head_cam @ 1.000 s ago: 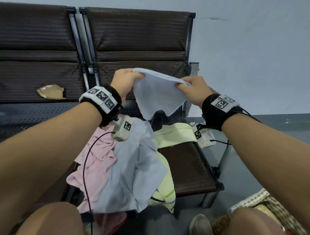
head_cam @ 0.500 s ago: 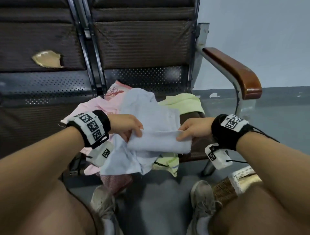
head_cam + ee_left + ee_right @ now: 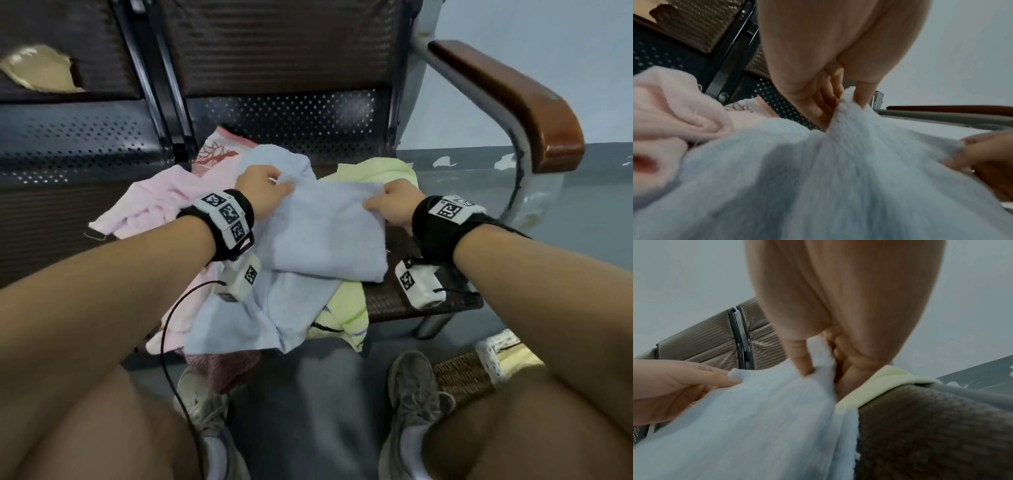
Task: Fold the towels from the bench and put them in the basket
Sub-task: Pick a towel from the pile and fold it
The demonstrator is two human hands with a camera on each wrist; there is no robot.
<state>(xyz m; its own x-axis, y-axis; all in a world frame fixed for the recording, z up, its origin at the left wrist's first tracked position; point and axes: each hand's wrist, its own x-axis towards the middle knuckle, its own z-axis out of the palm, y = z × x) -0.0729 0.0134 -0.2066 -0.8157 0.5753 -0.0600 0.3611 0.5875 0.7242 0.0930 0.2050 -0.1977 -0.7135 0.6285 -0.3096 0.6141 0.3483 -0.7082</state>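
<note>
A light blue towel (image 3: pixel 325 229) lies folded flat on the heap of towels on the bench seat. My left hand (image 3: pixel 263 192) pinches its far left corner (image 3: pixel 849 97) between thumb and fingers. At the far right corner (image 3: pixel 818 350) my right hand (image 3: pixel 390 205) pinches the same towel. Under it lie another blue towel (image 3: pixel 246 318), a pink towel (image 3: pixel 150 202) and a yellow-green towel (image 3: pixel 376 171). The wicker basket (image 3: pixel 462 373) stands on the floor at the lower right, mostly hidden by my right leg.
The bench (image 3: pixel 281 113) has dark padded backs and a perforated metal seat. A wooden armrest (image 3: pixel 513 102) on a grey metal frame rises at the right. My shoes (image 3: pixel 414 387) stand on the grey floor in front of the bench.
The blue towel was held up in the air a second ago. Both hands have brought it down and laid it flat on the heap, still pinching its far corners.
</note>
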